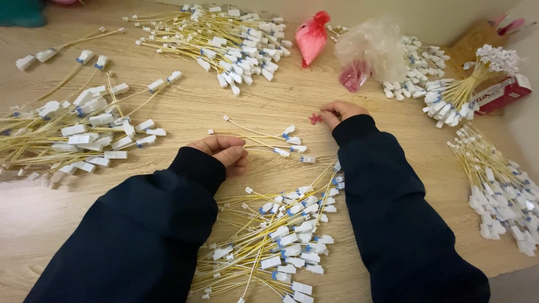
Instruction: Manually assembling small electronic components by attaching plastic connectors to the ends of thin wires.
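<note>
Head view, looking down on a wood table [236,112]. Two dark sleeves are reaching fwd from the bottom edge.

The left hand [222,152] is being held loosely curled, fingers folded under, resting on the table. Whether anything is being pinched inside can't be told. It is touching the near end of a small group of wires [269,140]: thin yellow leads w/ white connectors and blue bands, being laid out side by side between the two hands.

The right hand [338,112] is being held w/ fingertips pressed together at a tiny red clip [316,119], lying on the table just left of the fingers. Contact looks likely, but a firm grip can't be confirmed.

Judgement: the clip is being picked up while the small group is being steadied, so a bundling step seems to be in hand. The next move would call for a clean pinch on the clip and the leads being kept gathered.

Around them: a loose pile [281,241] is lying between the forearms, near the body. More piles are lying far left [78,134], top centre [224,39] and right [499,191]. A red bag [312,36] and a clear bag [373,47] are sitting at the top. A tied bundle [466,84] is leaning by a red box [502,95].
</note>
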